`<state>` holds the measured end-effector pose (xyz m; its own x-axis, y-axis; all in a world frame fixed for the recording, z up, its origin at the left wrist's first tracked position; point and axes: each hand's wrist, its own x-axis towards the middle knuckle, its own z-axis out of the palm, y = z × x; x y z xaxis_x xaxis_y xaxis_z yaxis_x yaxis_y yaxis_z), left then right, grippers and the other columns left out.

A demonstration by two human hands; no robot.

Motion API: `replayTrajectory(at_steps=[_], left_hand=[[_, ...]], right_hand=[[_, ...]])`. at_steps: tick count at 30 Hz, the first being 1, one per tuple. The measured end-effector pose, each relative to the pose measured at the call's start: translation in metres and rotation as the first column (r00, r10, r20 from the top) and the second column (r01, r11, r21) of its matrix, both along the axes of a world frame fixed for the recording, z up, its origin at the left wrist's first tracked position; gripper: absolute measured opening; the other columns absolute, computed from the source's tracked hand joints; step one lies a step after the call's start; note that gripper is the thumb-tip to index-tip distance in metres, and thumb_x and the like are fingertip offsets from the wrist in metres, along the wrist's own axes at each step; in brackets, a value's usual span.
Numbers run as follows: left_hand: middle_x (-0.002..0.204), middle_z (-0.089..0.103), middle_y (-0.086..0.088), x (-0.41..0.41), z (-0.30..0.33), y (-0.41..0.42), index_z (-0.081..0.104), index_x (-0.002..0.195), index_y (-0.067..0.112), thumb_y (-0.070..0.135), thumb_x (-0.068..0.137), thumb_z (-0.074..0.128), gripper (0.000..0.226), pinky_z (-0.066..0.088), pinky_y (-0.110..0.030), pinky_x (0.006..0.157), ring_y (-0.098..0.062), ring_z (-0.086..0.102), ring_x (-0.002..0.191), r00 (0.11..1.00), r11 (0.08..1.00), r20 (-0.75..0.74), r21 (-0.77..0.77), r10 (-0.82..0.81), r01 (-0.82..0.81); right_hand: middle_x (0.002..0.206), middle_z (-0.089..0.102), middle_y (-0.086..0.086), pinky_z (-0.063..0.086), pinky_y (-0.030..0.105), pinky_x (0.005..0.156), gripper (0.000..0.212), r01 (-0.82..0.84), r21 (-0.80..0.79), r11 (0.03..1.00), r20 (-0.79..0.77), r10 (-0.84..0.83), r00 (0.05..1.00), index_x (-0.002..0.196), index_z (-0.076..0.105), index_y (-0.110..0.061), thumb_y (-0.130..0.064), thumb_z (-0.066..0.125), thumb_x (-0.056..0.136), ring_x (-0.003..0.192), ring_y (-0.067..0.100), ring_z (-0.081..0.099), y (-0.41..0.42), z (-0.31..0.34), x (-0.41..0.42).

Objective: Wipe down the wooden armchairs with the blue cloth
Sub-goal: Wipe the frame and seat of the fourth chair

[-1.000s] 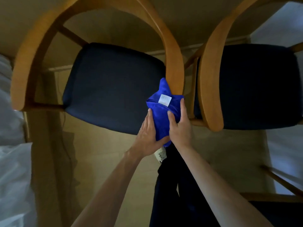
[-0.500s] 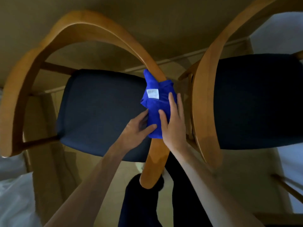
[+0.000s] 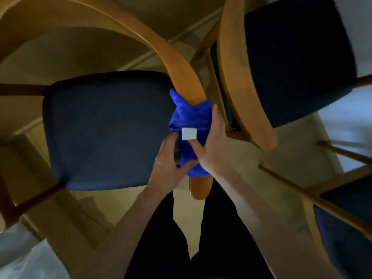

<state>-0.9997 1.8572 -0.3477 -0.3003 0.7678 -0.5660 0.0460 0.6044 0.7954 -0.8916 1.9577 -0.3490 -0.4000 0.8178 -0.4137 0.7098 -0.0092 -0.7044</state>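
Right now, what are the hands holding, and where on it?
Both hold the blue cloth, wrapped around the armrest. The right hand takes its right side and top by the white tag; the left hand pinches its lower left edge.

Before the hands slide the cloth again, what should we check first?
1. Cloth wrapped round the armrest: ok.
2. Left hand holds the cloth, thumb underneath: ok.
3. Right hand holds it, fingers along the far side: ok.
4. Armrest tip beyond the cloth wiped: cannot tell.
5. Room beside the next chair's armrest: ok, a gap shows, but narrow.
6. Cloth's white tag facing away from the wood: ok.
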Motion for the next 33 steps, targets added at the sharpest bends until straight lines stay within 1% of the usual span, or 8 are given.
replayTrajectory(at_steps=[5, 7, 10, 15, 20, 25, 29, 33], left_hand=[[0.137, 0.049, -0.004, -0.016, -0.012, 0.012, 0.041, 0.144, 0.013, 0.025, 0.073, 0.084, 0.084, 0.052, -0.030, 0.096, -0.009, 0.056, 0.119, 0.997, 0.995, -0.069, 0.087, -0.039, 0.045], [0.141, 0.046, -0.001, -0.012, -0.014, 0.007, 0.036, 0.148, 0.018, 0.025, 0.075, 0.083, 0.087, 0.052, -0.026, 0.094, -0.005, 0.055, 0.119, 1.000, 0.998, -0.002, 0.068, 0.001, -0.001], [0.143, 0.046, 0.000, 0.000, -0.014, -0.009, 0.030, 0.151, 0.023, 0.019, 0.080, 0.079, 0.086, 0.053, -0.031, 0.096, -0.005, 0.053, 0.124, 0.990, 0.998, 0.136, 0.041, 0.043, -0.049], [0.139, 0.053, 0.007, 0.023, -0.008, -0.078, 0.031, 0.150, 0.029, 0.014, 0.081, 0.077, 0.084, 0.053, -0.034, 0.096, -0.005, 0.055, 0.122, 0.968, 0.995, 0.237, -0.033, -0.080, 0.091], [0.138, 0.054, 0.013, 0.034, -0.002, -0.120, 0.034, 0.147, 0.039, 0.008, 0.088, 0.069, 0.075, 0.049, -0.031, 0.102, -0.004, 0.051, 0.126, 0.970, 0.988, 0.202, -0.057, -0.132, 0.146], [0.132, 0.060, 0.006, 0.012, -0.005, -0.052, 0.039, 0.148, 0.021, 0.017, 0.085, 0.074, 0.072, 0.050, -0.037, 0.099, -0.004, 0.058, 0.118, 0.994, 0.999, 0.106, 0.036, -0.038, 0.034], [0.137, 0.057, 0.002, -0.006, -0.011, -0.004, 0.041, 0.146, 0.017, 0.022, 0.082, 0.077, 0.074, 0.051, -0.036, 0.098, -0.005, 0.058, 0.116, 0.998, 0.996, 0.050, 0.074, 0.042, -0.046], [0.134, 0.059, 0.003, 0.008, -0.010, -0.022, 0.042, 0.146, 0.018, 0.018, 0.085, 0.074, 0.069, 0.050, -0.039, 0.101, -0.006, 0.058, 0.118, 0.992, 0.993, 0.086, 0.064, 0.097, -0.103]], right_hand=[[0.155, 0.031, -0.003, 0.032, 0.020, 0.095, 0.097, 0.024, 0.009, 1.000, -0.041, -0.024, 0.999, 0.155, 0.011, -0.034, -0.058, 0.067, 0.080, 0.135, 0.009, 0.035, 0.022, -0.017, -0.009], [0.153, 0.034, -0.006, 0.028, 0.010, 0.090, 0.098, 0.042, 0.016, 0.999, -0.051, -0.041, 0.998, 0.154, 0.012, -0.036, -0.064, 0.066, 0.078, 0.135, 0.008, 0.037, 0.022, -0.022, -0.009], [0.152, 0.034, -0.004, 0.026, 0.009, 0.078, 0.096, 0.085, 0.061, 0.995, 0.016, -0.086, 0.996, 0.153, 0.009, -0.037, -0.073, 0.057, 0.078, 0.129, 0.008, 0.040, 0.002, -0.023, -0.003], [0.145, 0.037, -0.012, 0.035, 0.011, 0.086, 0.095, 0.267, -0.040, 0.963, -0.037, -0.268, 0.963, 0.153, 0.010, -0.040, -0.070, 0.061, 0.079, 0.118, -0.006, 0.040, -0.094, -0.010, 0.036], [0.150, 0.032, -0.009, 0.033, -0.004, 0.083, 0.095, 0.364, -0.050, 0.930, 0.009, -0.364, 0.931, 0.153, 0.007, -0.036, -0.062, 0.062, 0.080, 0.119, -0.025, 0.031, -0.153, -0.007, 0.044], [0.152, 0.031, 0.006, 0.036, 0.021, 0.095, 0.092, 0.179, 0.091, 0.980, 0.002, -0.180, 0.984, 0.156, 0.013, -0.021, -0.060, 0.059, 0.087, 0.132, 0.016, 0.040, -0.065, -0.018, 0.025], [0.141, 0.042, 0.002, 0.037, 0.021, 0.078, 0.089, 0.061, 0.149, 0.987, 0.031, -0.066, 0.997, 0.154, 0.019, -0.023, -0.062, 0.060, 0.085, 0.120, 0.016, 0.051, 0.003, -0.024, -0.005], [0.139, 0.042, 0.000, 0.040, 0.026, 0.077, 0.085, 0.098, 0.176, 0.979, 0.057, -0.109, 0.992, 0.154, 0.016, -0.029, -0.064, 0.055, 0.086, 0.116, 0.015, 0.051, -0.019, -0.021, 0.002]])
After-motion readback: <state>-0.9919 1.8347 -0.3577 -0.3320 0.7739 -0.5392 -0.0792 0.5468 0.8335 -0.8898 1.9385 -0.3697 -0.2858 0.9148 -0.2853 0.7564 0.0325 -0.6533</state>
